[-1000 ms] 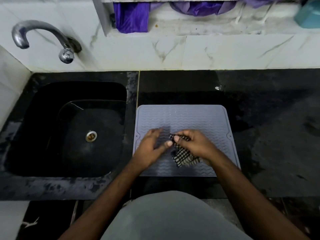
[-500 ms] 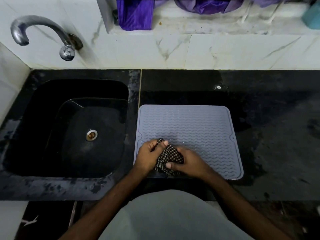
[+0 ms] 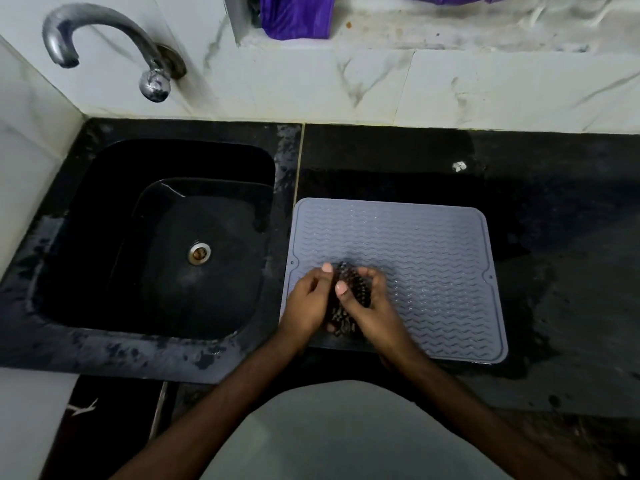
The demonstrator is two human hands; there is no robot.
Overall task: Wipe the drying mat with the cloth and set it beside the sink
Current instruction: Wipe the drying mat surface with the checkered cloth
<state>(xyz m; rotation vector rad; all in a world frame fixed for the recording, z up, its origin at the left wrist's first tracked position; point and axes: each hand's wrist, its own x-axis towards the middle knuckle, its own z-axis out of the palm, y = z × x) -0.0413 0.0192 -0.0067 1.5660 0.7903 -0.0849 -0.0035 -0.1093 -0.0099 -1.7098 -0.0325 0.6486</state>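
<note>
A grey ribbed drying mat (image 3: 433,271) lies flat on the black counter, just right of the black sink (image 3: 166,244). A small black-and-white checked cloth (image 3: 349,292) is bunched up over the mat's front left part. My left hand (image 3: 308,303) grips the cloth from the left. From the right, my right hand (image 3: 370,306) curls its fingers and thumb round the cloth. Most of the cloth is hidden between the two hands.
A metal tap (image 3: 104,39) curves out of the marble wall above the sink. Purple fabric (image 3: 298,15) hangs on the ledge behind. The black counter (image 3: 561,271) stretches right of the mat and looks wet in patches. A small white speck (image 3: 459,165) lies behind the mat.
The cloth went from loosely spread under my right hand to a tight bunch held between both hands. My hands came together over the mat's front left.
</note>
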